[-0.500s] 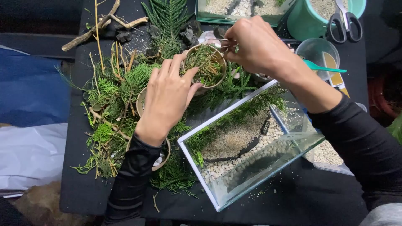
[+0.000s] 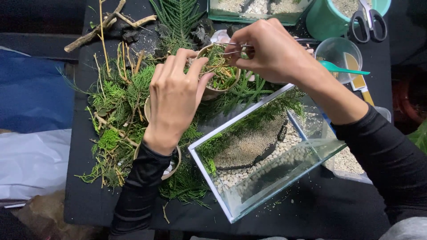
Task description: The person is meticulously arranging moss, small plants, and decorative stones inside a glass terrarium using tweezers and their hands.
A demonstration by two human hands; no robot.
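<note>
A black counter (image 2: 311, 209) carries everything. Largest on it is a tilted glass tank (image 2: 267, 178), holding white gravel, a dark sandy mound and green fronds along its far wall; it lies just in front of both arms. Left of it spreads a heap of green cuttings and twigs (image 2: 118, 115). A teal bucket (image 2: 324, 20) with scissors (image 2: 367, 20) on its rim stands at the far right, a clear cup (image 2: 338, 51) with a teal spoon (image 2: 342, 67) beside it. The small round bowl (image 2: 220, 73) of moss sits between the hands: the left hand (image 2: 173, 98) has its fingers curled on the near rim, and the right hand (image 2: 271, 49) pinches thin metal tweezers (image 2: 233, 46) whose tips reach into the moss.
</note>
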